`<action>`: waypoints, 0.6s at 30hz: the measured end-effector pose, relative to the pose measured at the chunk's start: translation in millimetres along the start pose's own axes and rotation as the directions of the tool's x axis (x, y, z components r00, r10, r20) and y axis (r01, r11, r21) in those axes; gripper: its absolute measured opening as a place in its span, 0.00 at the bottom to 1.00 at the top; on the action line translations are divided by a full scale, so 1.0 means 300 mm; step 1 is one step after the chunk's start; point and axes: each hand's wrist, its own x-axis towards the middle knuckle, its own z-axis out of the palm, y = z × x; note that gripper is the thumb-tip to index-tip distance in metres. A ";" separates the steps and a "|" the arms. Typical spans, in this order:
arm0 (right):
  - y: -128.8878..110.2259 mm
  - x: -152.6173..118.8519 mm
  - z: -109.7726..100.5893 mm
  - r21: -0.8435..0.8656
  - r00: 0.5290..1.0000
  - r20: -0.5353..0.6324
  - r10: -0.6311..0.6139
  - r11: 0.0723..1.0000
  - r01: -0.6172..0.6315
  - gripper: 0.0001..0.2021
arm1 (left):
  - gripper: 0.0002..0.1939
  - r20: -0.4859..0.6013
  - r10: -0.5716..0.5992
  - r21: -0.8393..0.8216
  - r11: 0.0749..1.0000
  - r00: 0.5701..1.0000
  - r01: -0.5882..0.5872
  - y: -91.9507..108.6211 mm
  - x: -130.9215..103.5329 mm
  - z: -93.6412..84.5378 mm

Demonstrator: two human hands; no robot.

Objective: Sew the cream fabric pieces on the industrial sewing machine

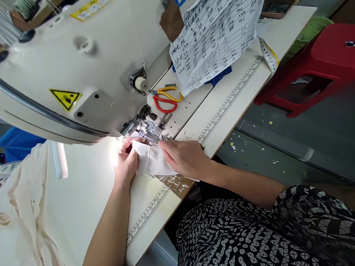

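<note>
A small piece of white fabric (155, 160) stretches between my two hands, just in front of the presser foot (148, 137) of a sewing machine (47, 70). My left hand (127, 158) pinches its left edge beside the needle area, with the fingertips close to the lit foot. On the other side, my right hand (182, 155) is closed on the fabric's upper right edge, thumb and forefinger together near the metal guide (163, 124). The fabric's lower part hangs over the table's front edge. Whether its far edge lies under the foot is hard to see.
Red-and-yellow-handled thread snips (166, 100) lie behind the needle area. A handwritten sheet (218, 35) hangs from the machine. Cream fabric (31, 224) covers the table's left side. A tape measure (269, 55) drapes over the front edge, near a red stool (319, 63).
</note>
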 end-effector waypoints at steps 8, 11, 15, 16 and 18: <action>-0.001 0.001 -0.002 0.001 1.000 0.014 -0.004 1.000 0.004 0.14 | 0.06 -0.006 0.001 0.024 1.000 1.000 0.000 0.014 -0.008 -0.001; -0.003 0.003 0.001 -0.003 1.000 0.002 -0.005 1.000 0.005 0.14 | 0.06 0.001 0.021 0.015 1.000 1.000 -0.021 0.010 -0.006 -0.002; -0.006 0.005 0.004 -0.006 1.000 0.008 0.001 1.000 -0.001 0.15 | 0.06 0.019 0.061 0.022 0.998 0.998 -0.061 0.003 -0.002 -0.002; -0.006 0.006 0.004 -0.008 1.000 0.016 0.008 1.000 -0.008 0.15 | 0.06 0.023 0.061 0.016 0.998 0.998 -0.062 0.002 -0.001 -0.001; -0.007 0.008 0.006 -0.016 1.000 0.026 0.014 1.000 -0.014 0.15 | 0.05 0.028 0.050 0.003 0.999 0.998 -0.050 -0.001 0.000 0.001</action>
